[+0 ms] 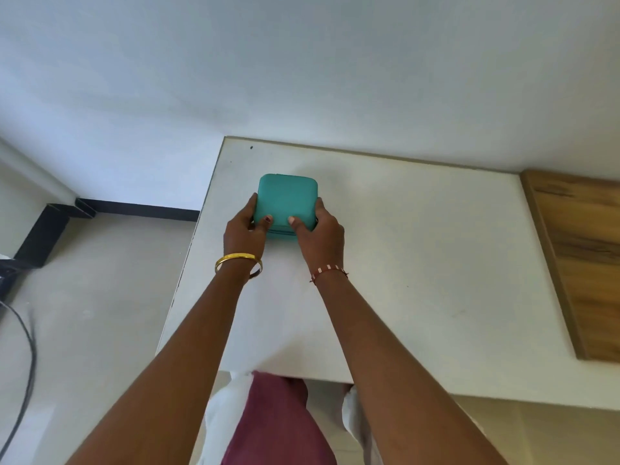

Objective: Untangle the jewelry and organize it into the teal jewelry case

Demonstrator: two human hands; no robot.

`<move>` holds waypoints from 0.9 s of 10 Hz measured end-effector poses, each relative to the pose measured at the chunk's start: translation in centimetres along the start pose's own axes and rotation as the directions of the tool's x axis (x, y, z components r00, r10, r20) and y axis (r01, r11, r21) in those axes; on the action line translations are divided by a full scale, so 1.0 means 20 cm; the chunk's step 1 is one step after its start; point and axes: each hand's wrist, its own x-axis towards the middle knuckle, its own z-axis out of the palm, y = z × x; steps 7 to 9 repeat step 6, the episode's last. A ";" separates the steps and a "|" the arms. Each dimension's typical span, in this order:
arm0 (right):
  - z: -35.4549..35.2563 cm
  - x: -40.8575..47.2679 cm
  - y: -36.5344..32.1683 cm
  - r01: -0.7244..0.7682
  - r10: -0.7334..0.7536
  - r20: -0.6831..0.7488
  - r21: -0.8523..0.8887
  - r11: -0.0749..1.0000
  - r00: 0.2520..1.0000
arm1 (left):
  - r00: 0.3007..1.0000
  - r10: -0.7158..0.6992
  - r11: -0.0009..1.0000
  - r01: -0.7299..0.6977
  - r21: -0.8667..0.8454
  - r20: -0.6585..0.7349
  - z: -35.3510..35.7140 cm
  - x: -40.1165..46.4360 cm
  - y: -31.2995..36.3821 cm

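table: a white rectangular table [419, 263] stood against the wall, its top matte, with a small dark speck near its far left corner.
wall: a plain white wall [302, 62] filled the upper part of the view.
board: a brown wood-grain board [583, 260] lay along the table's right side.
skirting: a black skirting strip [141, 209] ran along the foot of the wall at left.
floor: a pale beige floor [94, 297] lay left of the table.
cable: a dark cable [28, 374] curved over the floor at far left.
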 end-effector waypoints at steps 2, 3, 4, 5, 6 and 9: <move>0.11 0.16 -0.09 0.001 -0.001 0.010 0.005 1.000 1.000 | 0.999 -0.033 0.998 0.030 -0.062 -0.038 -0.05 0.19 0.03; 0.12 0.19 -0.10 0.037 -0.037 0.011 -0.016 0.999 0.999 | 0.999 -0.026 0.998 0.025 -0.066 -0.025 -0.06 0.24 0.03; 0.10 0.18 -0.06 0.075 -0.075 0.024 -0.015 0.997 0.997 | 1.000 -0.006 1.000 0.006 0.001 -0.021 -0.04 0.21 0.01; 0.09 0.15 -0.02 0.095 -0.097 0.048 0.038 0.995 0.994 | 0.998 -0.029 0.999 0.031 0.022 -0.050 -0.03 0.15 0.02; 0.10 0.09 0.00 0.090 -0.097 0.095 0.076 0.993 0.991 | 0.991 -0.098 0.995 0.096 -0.032 -0.085 -0.02 0.08 0.03; 0.10 0.09 0.00 0.090 -0.097 0.095 0.076 0.993 0.991 | 0.991 -0.098 0.995 0.096 -0.032 -0.085 -0.02 0.08 0.03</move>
